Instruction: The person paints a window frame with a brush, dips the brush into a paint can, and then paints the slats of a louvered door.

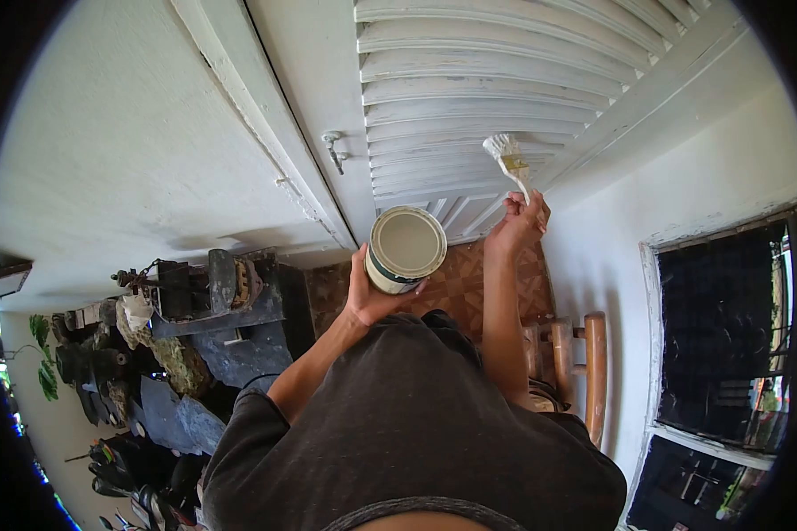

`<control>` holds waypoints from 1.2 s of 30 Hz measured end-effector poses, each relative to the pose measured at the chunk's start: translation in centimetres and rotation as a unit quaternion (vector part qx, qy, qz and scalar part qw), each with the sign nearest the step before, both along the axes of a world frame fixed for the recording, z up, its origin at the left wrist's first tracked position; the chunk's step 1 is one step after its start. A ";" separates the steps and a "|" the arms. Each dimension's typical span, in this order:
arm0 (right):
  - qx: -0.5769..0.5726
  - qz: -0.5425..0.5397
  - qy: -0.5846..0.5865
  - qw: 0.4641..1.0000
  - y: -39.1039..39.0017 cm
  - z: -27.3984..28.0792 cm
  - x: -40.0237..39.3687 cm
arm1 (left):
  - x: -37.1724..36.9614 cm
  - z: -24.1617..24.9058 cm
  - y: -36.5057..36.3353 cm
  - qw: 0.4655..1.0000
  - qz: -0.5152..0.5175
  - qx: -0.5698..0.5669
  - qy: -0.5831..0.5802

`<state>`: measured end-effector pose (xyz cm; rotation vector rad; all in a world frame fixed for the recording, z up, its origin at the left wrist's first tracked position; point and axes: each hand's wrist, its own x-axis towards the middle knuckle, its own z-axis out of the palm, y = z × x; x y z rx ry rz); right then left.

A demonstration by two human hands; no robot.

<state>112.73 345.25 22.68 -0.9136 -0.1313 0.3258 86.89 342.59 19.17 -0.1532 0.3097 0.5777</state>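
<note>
My left hand [374,296] is wrapped round the lower side of an open paint can [408,241], which holds pale paint. In my right hand [520,221] is the handle of a paintbrush [511,161]. The bristles are coated white and point up and to the left, close to the white louvered door [487,97]. I cannot tell whether they touch the slats. A metal door handle [334,152] sits on the door's left part, above the can.
Cluttered dark shelving [230,327] stands at the left, with a plant [44,358] beyond it. Wooden furniture [595,376] is at my right, near a dark window [722,327]. Brown patterned tiles [465,283] lie below.
</note>
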 end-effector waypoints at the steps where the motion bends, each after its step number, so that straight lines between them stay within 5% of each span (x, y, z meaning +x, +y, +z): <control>1: -0.006 -0.017 -0.005 1.000 0.7 -0.2 -0.4 | -0.1 0.1 0.0 1.000 0.006 -0.010 -0.001; 12: -0.017 0.155 -0.080 0.984 1.8 -0.3 -9.4 | -1.0 -0.3 0.2 0.999 0.025 0.015 -0.023; 26: -0.058 -0.182 -0.096 0.977 1.2 1.8 7.2 | -1.9 0.1 -0.5 0.998 0.047 -0.038 0.000; 36: -0.027 0.111 -0.160 0.980 2.9 -0.3 -8.6 | -2.1 -0.1 -1.1 0.997 0.061 -0.036 0.009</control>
